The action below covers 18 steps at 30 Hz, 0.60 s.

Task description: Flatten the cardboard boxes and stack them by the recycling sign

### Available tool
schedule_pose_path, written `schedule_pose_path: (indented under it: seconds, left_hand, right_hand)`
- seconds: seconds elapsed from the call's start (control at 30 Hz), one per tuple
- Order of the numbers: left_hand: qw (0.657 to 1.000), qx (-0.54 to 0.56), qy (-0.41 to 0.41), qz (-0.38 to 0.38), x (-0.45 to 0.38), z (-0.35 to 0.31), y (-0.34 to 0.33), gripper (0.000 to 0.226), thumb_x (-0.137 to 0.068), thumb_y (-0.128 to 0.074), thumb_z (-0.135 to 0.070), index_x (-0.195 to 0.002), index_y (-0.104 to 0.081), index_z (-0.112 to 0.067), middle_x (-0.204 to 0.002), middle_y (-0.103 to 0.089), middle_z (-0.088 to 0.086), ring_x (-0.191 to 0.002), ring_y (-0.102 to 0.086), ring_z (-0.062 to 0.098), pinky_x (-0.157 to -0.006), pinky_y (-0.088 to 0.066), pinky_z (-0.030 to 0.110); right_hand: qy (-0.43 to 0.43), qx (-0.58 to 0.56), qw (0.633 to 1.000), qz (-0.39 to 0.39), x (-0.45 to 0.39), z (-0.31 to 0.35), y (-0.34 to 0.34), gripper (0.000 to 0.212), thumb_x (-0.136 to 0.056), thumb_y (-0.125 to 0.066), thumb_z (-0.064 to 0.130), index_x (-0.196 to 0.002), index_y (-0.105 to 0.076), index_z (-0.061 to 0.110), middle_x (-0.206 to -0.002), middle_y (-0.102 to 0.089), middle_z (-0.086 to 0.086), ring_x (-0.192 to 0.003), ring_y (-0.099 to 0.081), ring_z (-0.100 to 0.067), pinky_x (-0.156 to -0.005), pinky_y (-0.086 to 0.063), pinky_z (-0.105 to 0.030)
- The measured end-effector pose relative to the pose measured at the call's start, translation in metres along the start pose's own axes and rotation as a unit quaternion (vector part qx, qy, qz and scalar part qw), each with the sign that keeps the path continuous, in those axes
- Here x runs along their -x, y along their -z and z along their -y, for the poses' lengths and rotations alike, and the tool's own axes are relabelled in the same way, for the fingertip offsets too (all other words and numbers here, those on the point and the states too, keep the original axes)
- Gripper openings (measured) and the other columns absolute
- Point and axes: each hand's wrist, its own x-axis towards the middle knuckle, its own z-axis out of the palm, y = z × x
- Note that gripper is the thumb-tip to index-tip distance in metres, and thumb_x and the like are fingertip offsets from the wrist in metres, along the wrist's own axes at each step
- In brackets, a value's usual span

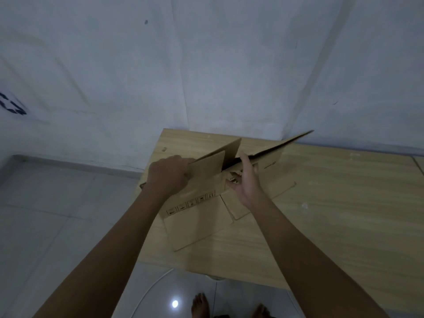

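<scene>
A brown cardboard box (202, 216) lies partly collapsed on a light wooden table (332, 214), with its near flaps spread flat toward me. My left hand (168, 175) grips the box's raised left flap at its edge. My right hand (245, 180) presses against the box's middle, fingers beside a dark gap between the panels, where torn cardboard shows. A long flap sticks up and away to the right. A recycling sign (11, 104) is partly visible on the wall at far left.
A white wall stands right behind the table. Pale floor tiles (57, 214) stretch to the left, below the sign. My bare feet (202, 305) stand at the table's near edge, next to a bright light reflection on the floor.
</scene>
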Motion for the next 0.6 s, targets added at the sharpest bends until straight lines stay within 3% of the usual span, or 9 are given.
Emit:
schedule_pose_path:
  seconds: [0.1,0.17,0.27,0.33,0.4,0.47,0.6]
  left_hand:
    - [0.999,0.035,-0.007,0.027,0.015,-0.008,-0.009,0.041,-0.104,-0.039,-0.039,-0.141,-0.041,-0.057,-0.125,-0.064,-0.004,-0.107,-0.064,0.025,-0.073,-0.038,0.033]
    - [0.998,0.061,-0.008,0.021,0.025,-0.015,-0.012,0.045,-0.104,-0.037,-0.038,-0.143,-0.036,-0.06,-0.12,-0.067,-0.003,-0.102,-0.066,0.025,-0.071,-0.04,0.032]
    - [0.995,0.094,0.001,0.011,0.042,-0.025,-0.008,0.045,-0.104,-0.037,-0.034,-0.142,-0.038,-0.057,-0.114,-0.069,-0.002,-0.097,-0.066,0.025,-0.068,-0.039,0.032]
    - [0.995,0.101,0.001,-0.005,0.054,-0.03,-0.003,0.045,-0.104,-0.036,-0.032,-0.145,-0.038,-0.05,-0.114,-0.068,-0.001,-0.098,-0.065,0.026,-0.069,-0.041,0.033]
    - [0.994,0.109,0.0,-0.02,0.066,-0.035,0.003,0.047,-0.102,-0.038,-0.03,-0.149,-0.037,-0.039,-0.122,-0.065,-0.002,-0.105,-0.062,0.028,-0.071,-0.041,0.034]
    - [0.993,0.111,-0.002,-0.031,0.075,-0.039,0.007,0.054,-0.099,-0.042,-0.03,-0.153,-0.031,-0.03,-0.138,-0.055,-0.004,-0.116,-0.054,0.028,-0.072,-0.041,0.036]
    - [0.99,0.128,0.0,-0.06,0.085,-0.039,0.011,0.069,-0.093,-0.049,-0.049,-0.154,-0.025,-0.028,-0.157,-0.034,-0.007,-0.132,-0.037,0.026,-0.08,-0.046,0.036]
  right_hand:
    - [-0.006,0.021,0.999,0.026,0.004,0.004,-0.02,0.108,-0.08,-0.078,0.041,-0.155,-0.001,0.045,-0.145,-0.04,0.002,-0.13,-0.048,-0.03,-0.097,-0.05,-0.054]
    - [-0.002,0.036,0.999,0.005,0.004,0.003,-0.033,0.107,-0.08,-0.078,0.035,-0.153,-0.002,0.048,-0.144,-0.048,-0.003,-0.122,-0.057,-0.029,-0.091,-0.054,-0.052]
    - [0.035,0.1,0.994,-0.033,-0.005,0.003,-0.05,0.083,-0.078,-0.058,0.029,-0.15,-0.019,0.046,-0.14,-0.055,-0.009,-0.115,-0.061,-0.032,-0.093,-0.054,-0.056]
    - [0.073,0.117,0.99,-0.022,0.001,0.007,-0.062,0.063,-0.079,-0.043,0.017,-0.14,-0.038,0.031,-0.122,-0.064,-0.008,-0.106,-0.066,-0.034,-0.086,-0.057,-0.054]
    - [0.098,0.105,0.99,-0.001,0.014,0.013,-0.074,0.042,-0.085,-0.035,0.003,-0.121,-0.049,0.019,-0.1,-0.064,-0.008,-0.085,-0.066,-0.027,-0.068,-0.059,-0.04]
    - [0.107,0.089,0.99,0.019,0.02,0.019,-0.08,0.035,-0.09,-0.032,-0.006,-0.112,-0.051,0.015,-0.091,-0.059,-0.008,-0.075,-0.06,-0.021,-0.061,-0.055,-0.031]
    - [0.081,0.021,0.995,0.057,0.024,0.034,-0.081,0.031,-0.097,-0.044,-0.005,-0.116,-0.055,0.018,-0.101,-0.068,-0.007,-0.088,-0.066,-0.023,-0.084,-0.056,-0.041]
